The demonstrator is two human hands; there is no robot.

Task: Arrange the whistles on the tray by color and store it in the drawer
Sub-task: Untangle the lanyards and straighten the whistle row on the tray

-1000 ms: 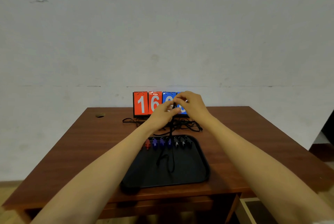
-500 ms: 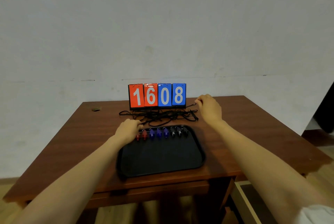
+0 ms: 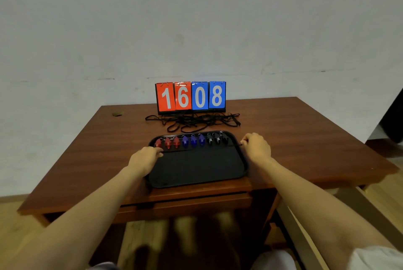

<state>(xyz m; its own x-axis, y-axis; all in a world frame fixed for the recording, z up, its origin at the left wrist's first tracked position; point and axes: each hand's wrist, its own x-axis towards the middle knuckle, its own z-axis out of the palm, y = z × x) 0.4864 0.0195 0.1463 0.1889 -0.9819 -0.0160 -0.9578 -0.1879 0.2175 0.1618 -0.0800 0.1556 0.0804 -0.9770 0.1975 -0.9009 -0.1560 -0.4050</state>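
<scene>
A pale wall (image 3: 196, 19) backs the brown desk (image 3: 305, 139). The black tray (image 3: 196, 169) lies at the desk's near edge and looks stiff and light, best lifted level by both side rims. The left grip (image 3: 145, 157) rests curled at the left rim; what it holds I cannot tell. The right grip (image 3: 258, 147) pinches a thin black cord (image 3: 236, 145). Small whistles (image 3: 193, 140), likely to slide, line the tray's far edge in red, blue and black.

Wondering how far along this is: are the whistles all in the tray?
In. Nine whistles line the tray's far edge: three red, three blue, three black. None shows on the table.
</scene>
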